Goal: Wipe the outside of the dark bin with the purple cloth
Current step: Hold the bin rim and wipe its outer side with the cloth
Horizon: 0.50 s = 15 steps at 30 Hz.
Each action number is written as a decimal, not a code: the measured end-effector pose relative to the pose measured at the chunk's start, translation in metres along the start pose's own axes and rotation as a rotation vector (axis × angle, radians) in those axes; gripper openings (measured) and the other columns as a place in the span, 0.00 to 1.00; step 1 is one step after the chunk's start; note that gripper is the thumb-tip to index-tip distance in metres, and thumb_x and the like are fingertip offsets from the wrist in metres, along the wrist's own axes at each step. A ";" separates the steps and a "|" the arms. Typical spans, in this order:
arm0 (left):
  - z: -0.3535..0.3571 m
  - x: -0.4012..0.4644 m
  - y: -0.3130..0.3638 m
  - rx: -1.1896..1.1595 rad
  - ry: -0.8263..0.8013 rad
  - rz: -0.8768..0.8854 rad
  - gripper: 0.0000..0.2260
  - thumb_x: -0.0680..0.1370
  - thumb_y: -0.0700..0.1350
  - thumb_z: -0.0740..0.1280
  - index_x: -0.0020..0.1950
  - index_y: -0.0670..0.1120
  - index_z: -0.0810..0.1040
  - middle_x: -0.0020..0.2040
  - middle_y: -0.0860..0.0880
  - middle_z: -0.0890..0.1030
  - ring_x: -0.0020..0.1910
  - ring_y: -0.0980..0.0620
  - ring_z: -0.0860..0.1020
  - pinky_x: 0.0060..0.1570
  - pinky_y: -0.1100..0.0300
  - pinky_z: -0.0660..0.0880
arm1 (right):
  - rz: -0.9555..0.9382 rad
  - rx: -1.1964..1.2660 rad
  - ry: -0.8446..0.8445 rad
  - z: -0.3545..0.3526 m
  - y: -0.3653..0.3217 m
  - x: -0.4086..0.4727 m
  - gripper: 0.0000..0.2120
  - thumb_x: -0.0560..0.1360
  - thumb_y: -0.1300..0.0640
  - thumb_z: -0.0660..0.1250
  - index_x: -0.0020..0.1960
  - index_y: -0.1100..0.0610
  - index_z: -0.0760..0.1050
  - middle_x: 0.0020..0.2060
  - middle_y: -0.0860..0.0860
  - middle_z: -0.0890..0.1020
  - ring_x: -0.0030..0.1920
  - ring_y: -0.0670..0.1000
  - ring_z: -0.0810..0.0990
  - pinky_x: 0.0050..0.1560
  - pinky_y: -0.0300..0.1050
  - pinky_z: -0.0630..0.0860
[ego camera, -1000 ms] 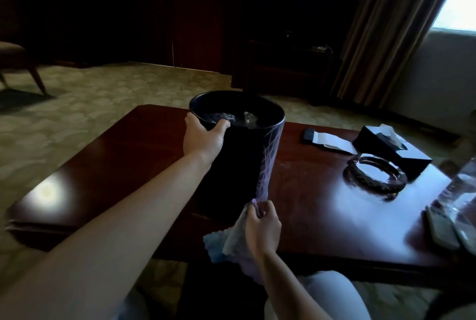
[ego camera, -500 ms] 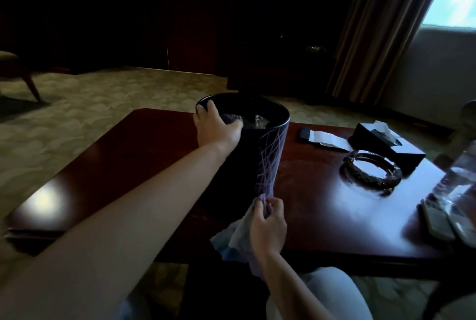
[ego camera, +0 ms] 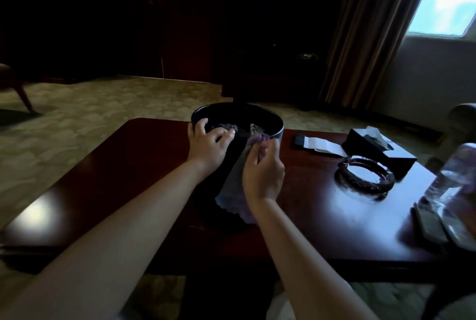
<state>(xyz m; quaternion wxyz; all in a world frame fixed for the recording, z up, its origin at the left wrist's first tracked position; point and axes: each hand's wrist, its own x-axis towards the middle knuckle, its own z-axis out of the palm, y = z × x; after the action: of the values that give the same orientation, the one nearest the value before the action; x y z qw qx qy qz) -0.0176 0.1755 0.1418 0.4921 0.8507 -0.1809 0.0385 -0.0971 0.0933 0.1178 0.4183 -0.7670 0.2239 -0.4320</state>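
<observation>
The dark round bin (ego camera: 279, 128) stands upright on the reddish-brown table (ego camera: 144, 165), with crumpled clear wrapping inside it. My left hand (ego camera: 207, 147) grips its near-left rim, fingers curled over the edge. My right hand (ego camera: 262, 173) is closed on the purple cloth (ego camera: 231, 191) and presses it against the bin's near wall just below the rim. The cloth hangs down the bin's side and hides most of that wall.
To the right on the table lie a glass ashtray (ego camera: 364, 178), a black tissue box (ego camera: 378, 149), a small dark item with white paper (ego camera: 319, 144), a plastic bottle (ego camera: 456, 180) and remote controls (ego camera: 438, 222). Carpet, a curtain (ego camera: 365, 31) and dark cabinets lie beyond.
My right hand has carried the cloth up the bin's side from near its base to just under the rim. My left hand has stayed on the rim. The view has tilted down.
</observation>
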 end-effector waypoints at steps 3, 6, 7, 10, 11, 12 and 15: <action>0.000 -0.002 -0.002 -0.017 0.003 0.015 0.10 0.80 0.54 0.60 0.43 0.53 0.77 0.76 0.47 0.53 0.75 0.46 0.41 0.72 0.52 0.41 | 0.210 -0.004 -0.122 0.006 0.020 -0.021 0.05 0.81 0.54 0.57 0.49 0.54 0.66 0.46 0.59 0.82 0.47 0.61 0.80 0.38 0.44 0.65; 0.002 -0.004 -0.003 -0.033 0.013 0.020 0.11 0.79 0.54 0.60 0.38 0.54 0.74 0.75 0.47 0.55 0.75 0.46 0.42 0.71 0.52 0.41 | 0.354 -0.027 -0.197 0.006 0.036 -0.036 0.03 0.79 0.56 0.56 0.49 0.55 0.66 0.44 0.59 0.81 0.48 0.60 0.80 0.40 0.43 0.65; 0.002 -0.004 -0.003 -0.041 0.016 0.019 0.12 0.79 0.53 0.61 0.37 0.54 0.73 0.75 0.47 0.55 0.75 0.45 0.42 0.71 0.52 0.41 | 0.362 -0.028 -0.205 0.005 0.037 -0.036 0.03 0.79 0.56 0.56 0.49 0.55 0.66 0.42 0.56 0.80 0.47 0.60 0.80 0.40 0.43 0.65; 0.004 -0.004 -0.002 -0.040 0.035 0.017 0.13 0.80 0.53 0.60 0.35 0.53 0.71 0.73 0.47 0.57 0.75 0.45 0.43 0.71 0.53 0.43 | 0.279 0.011 -0.158 0.001 0.028 -0.023 0.07 0.81 0.53 0.56 0.49 0.55 0.68 0.36 0.50 0.77 0.43 0.57 0.79 0.38 0.44 0.67; 0.004 -0.004 -0.002 -0.029 0.043 0.021 0.13 0.80 0.53 0.60 0.35 0.53 0.71 0.72 0.46 0.58 0.75 0.45 0.44 0.71 0.53 0.43 | 0.231 0.021 -0.127 0.000 0.022 -0.016 0.07 0.81 0.52 0.56 0.49 0.55 0.68 0.35 0.48 0.76 0.40 0.54 0.78 0.37 0.43 0.69; 0.005 -0.003 -0.003 -0.017 0.051 0.029 0.13 0.80 0.53 0.60 0.36 0.53 0.70 0.72 0.46 0.59 0.75 0.45 0.45 0.71 0.53 0.43 | 0.187 0.031 -0.097 -0.001 0.016 -0.010 0.07 0.82 0.52 0.56 0.49 0.54 0.67 0.34 0.45 0.76 0.36 0.50 0.76 0.33 0.40 0.69; 0.005 -0.001 -0.007 0.021 0.061 0.048 0.13 0.81 0.51 0.58 0.36 0.52 0.69 0.68 0.45 0.62 0.74 0.43 0.48 0.72 0.53 0.40 | 0.111 0.069 -0.035 -0.002 -0.001 0.002 0.03 0.82 0.54 0.56 0.51 0.51 0.68 0.36 0.42 0.74 0.34 0.43 0.71 0.27 0.27 0.67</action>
<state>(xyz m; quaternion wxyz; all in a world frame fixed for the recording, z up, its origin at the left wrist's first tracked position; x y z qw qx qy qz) -0.0165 0.1743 0.1330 0.4874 0.8497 -0.1856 0.0782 -0.0977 0.0914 0.1199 0.4715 -0.7459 0.2437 -0.4023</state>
